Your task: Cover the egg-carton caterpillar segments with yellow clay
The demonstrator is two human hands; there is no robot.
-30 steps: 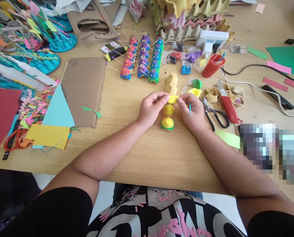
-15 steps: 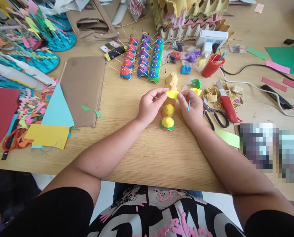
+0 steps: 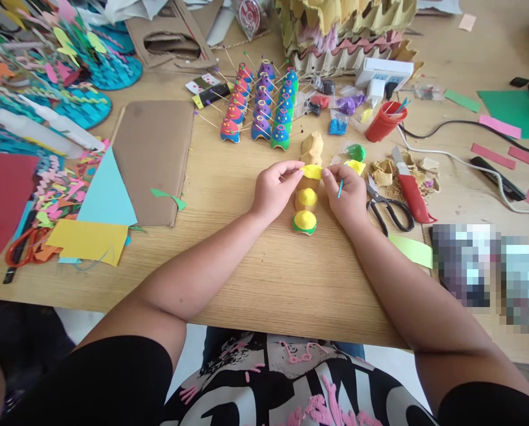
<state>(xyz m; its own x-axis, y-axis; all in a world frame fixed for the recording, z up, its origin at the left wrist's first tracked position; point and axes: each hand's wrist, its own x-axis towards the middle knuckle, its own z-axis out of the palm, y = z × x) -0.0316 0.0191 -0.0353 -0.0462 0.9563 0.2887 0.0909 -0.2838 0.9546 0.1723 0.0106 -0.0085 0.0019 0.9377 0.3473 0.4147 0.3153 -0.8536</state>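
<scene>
A flattened piece of yellow clay [image 3: 311,172] is pinched between the fingertips of my left hand [image 3: 278,188] and my right hand [image 3: 345,192]. A thin blue stick [image 3: 340,188] also sits among my right hand's fingers. Beneath the clay runs a strip of egg-carton cups, bare tan at its far end [image 3: 312,148]. Its nearest cup [image 3: 304,222] has a yellow top and a green rim, and the cup behind it [image 3: 306,197] has a yellow top. My hands partly hide the middle of the strip.
Painted carton caterpillars with pins [image 3: 261,106] stand beyond my hands. Black scissors [image 3: 391,210], a red-handled knife [image 3: 413,192] and a red cup [image 3: 383,123] lie or stand right. Cardboard [image 3: 153,160] and paper scraps [image 3: 89,239] are left; egg trays [image 3: 344,35] are stacked behind.
The whole view has shifted slightly, so objects appear a little further right. Both hands keep the same hold on the yellow clay.
</scene>
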